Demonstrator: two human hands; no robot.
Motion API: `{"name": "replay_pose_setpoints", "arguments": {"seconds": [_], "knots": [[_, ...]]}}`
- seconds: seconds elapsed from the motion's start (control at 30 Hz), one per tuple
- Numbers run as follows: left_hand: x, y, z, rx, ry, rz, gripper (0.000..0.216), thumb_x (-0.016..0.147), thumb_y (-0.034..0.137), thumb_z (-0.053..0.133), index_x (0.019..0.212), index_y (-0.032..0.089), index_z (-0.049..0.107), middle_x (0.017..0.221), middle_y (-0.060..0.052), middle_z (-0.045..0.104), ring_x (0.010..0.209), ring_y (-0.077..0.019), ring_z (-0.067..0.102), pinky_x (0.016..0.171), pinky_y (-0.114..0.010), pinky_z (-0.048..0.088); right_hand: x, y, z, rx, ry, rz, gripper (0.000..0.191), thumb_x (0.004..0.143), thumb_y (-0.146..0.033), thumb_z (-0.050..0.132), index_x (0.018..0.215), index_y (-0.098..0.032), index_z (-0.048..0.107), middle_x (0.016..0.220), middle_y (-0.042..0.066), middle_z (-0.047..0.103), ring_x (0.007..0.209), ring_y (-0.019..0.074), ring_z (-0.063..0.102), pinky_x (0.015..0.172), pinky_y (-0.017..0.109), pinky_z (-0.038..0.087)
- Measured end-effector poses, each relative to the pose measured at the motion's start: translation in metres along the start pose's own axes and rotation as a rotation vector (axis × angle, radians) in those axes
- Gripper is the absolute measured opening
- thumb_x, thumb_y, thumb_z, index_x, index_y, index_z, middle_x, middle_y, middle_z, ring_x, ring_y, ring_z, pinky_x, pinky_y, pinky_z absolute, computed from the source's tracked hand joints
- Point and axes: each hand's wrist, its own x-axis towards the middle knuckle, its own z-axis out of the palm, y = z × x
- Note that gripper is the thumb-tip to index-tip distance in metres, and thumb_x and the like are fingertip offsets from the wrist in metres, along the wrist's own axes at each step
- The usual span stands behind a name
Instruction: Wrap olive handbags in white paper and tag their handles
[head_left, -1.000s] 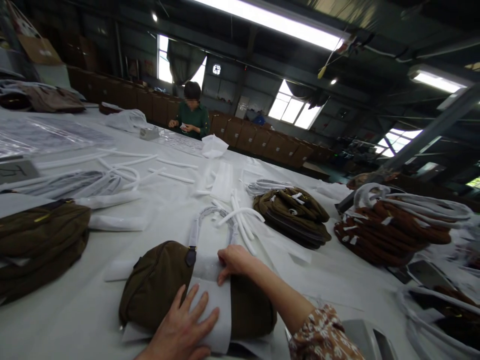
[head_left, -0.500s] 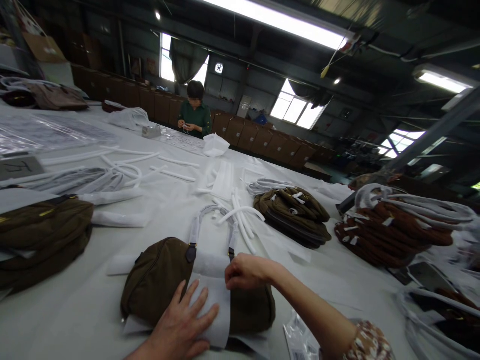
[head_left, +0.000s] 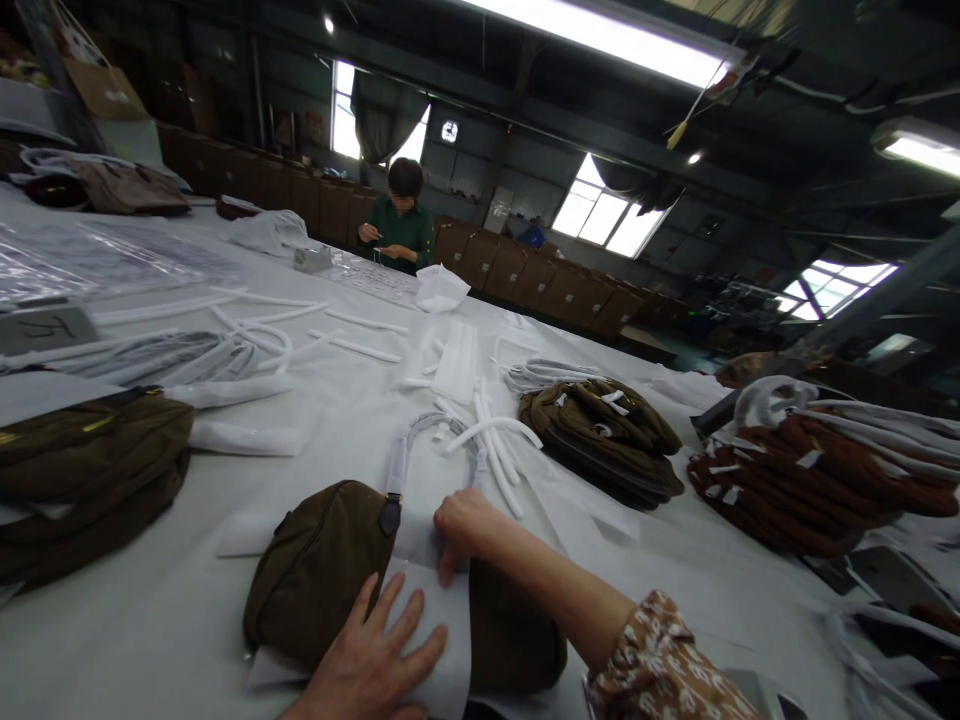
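Touching, beneath splayed left grip [head_left: 375, 655], white papery sheet [head_left: 456, 655] across rounded olive-brown fabric bag [head_left: 322, 565]; cannot tell closure of right grip [head_left: 469, 525].

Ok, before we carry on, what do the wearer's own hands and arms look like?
The left hand and right hand are bare, with no glove, ring or bracelet showing. On the right arm, a brown fabric sleeve with a white leafy print ends partway, leaving the wrist uncovered. No left sleeve is in view.
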Motion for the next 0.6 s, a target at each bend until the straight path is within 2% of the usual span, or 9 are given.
{"name": "replay_pose_setpoints", "arguments": {"seconds": [0.07, 0.1, 0.2, 0.27, 0.37, 0.43, 0.47, 0.6], "knots": [[0.0, -0.001, 0.003, 0.012, 0.016, 0.013, 0.079, 0.076, 0.043, 0.072, 0.142, 0.037, 0.03, 0.144, -0.02, 0.041, 0.13, -0.0519, 0.029, 0.093, -0.08, 0.029, -0.005, 0.013, 0.0, 0.101, 0.044, 0.09, 0.058, 0.052, -0.062, 0.08, 0.086, -0.017, 0.072, 0.08, 0.012, 0.072, 0.078, 0.03, 0.068, 0.067, 0.033, 0.049], [0.0, -0.002, 0.004, 0.018, 0.024, 0.02, 0.079, 0.076, 0.043, 0.072, 0.143, 0.037, 0.03, 0.144, -0.02, 0.041, 0.129, -0.052, 0.03, 0.093, -0.08, 0.03, -0.011, 0.017, 0.0, 0.143, 0.084, 0.128, 0.059, 0.056, -0.063, 0.078, 0.092, -0.017, 0.07, 0.085, 0.011, 0.072, 0.081, 0.0297, 0.068, 0.069, 0.033, 0.049], [0.0, -0.003, 0.009, 0.035, 0.048, 0.029, 0.081, 0.075, 0.042, 0.073, 0.143, 0.038, 0.029, 0.144, -0.02, 0.041, 0.129, -0.0521, 0.031, 0.092, -0.08, 0.032, -0.04, 0.01, 0.006, 0.168, 0.22, 0.203, 0.044, 0.086, -0.052, 0.056, 0.112, -0.018, 0.061, 0.105, 0.013, 0.069, 0.097, 0.0273, 0.065, 0.081, 0.035, 0.047], [-0.001, -0.003, 0.011, 0.037, 0.056, 0.021, 0.082, 0.075, 0.042, 0.073, 0.143, 0.039, 0.028, 0.145, -0.02, 0.04, 0.13, -0.0517, 0.031, 0.092, -0.08, 0.032, -0.059, -0.009, 0.019, 0.189, 0.295, 0.205, 0.037, 0.096, -0.041, 0.038, 0.122, -0.02, 0.055, 0.122, 0.012, 0.063, 0.112, 0.0251, 0.059, 0.094, 0.038, 0.042], [-0.001, -0.003, 0.01, 0.014, 0.046, -0.004, 0.079, 0.076, 0.043, 0.071, 0.143, 0.04, 0.028, 0.145, -0.017, 0.041, 0.132, -0.0498, 0.03, 0.096, -0.078, 0.03, -0.073, -0.042, 0.053, 0.305, 0.317, 0.195, 0.047, 0.098, -0.038, 0.031, 0.14, -0.019, 0.039, 0.149, 0.013, 0.038, 0.137, 0.0273, 0.034, 0.11, 0.05, 0.027], [-0.002, -0.002, 0.006, -0.019, 0.032, -0.033, 0.075, 0.078, 0.05, 0.066, 0.143, 0.038, 0.029, 0.147, -0.018, 0.039, 0.134, -0.0469, 0.03, 0.1, -0.075, 0.028, -0.072, -0.055, 0.075, 0.396, 0.298, 0.214, 0.056, 0.098, -0.041, 0.027, 0.148, -0.017, 0.025, 0.156, 0.011, 0.019, 0.144, 0.0282, 0.016, 0.114, 0.056, 0.015], [-0.003, -0.001, 0.004, -0.035, 0.026, -0.055, 0.077, 0.079, 0.054, 0.063, 0.144, 0.034, 0.029, 0.148, -0.019, 0.035, 0.135, -0.0452, 0.029, 0.102, -0.073, 0.027, -0.07, -0.059, 0.083, 0.427, 0.289, 0.225, 0.057, 0.098, -0.043, 0.023, 0.149, -0.017, 0.021, 0.157, 0.009, 0.013, 0.145, 0.0275, 0.011, 0.114, 0.057, 0.012], [-0.007, 0.0, -0.002, -0.012, 0.016, -0.17, 0.093, 0.074, 0.064, 0.061, 0.147, 0.019, 0.024, 0.152, -0.02, 0.025, 0.139, -0.0435, 0.02, 0.108, -0.072, 0.016, -0.066, -0.058, 0.093, 0.481, 0.289, 0.237, 0.06, 0.097, -0.048, 0.021, 0.149, -0.019, 0.021, 0.157, 0.005, 0.011, 0.145, 0.0248, 0.008, 0.116, 0.055, 0.007]]}}
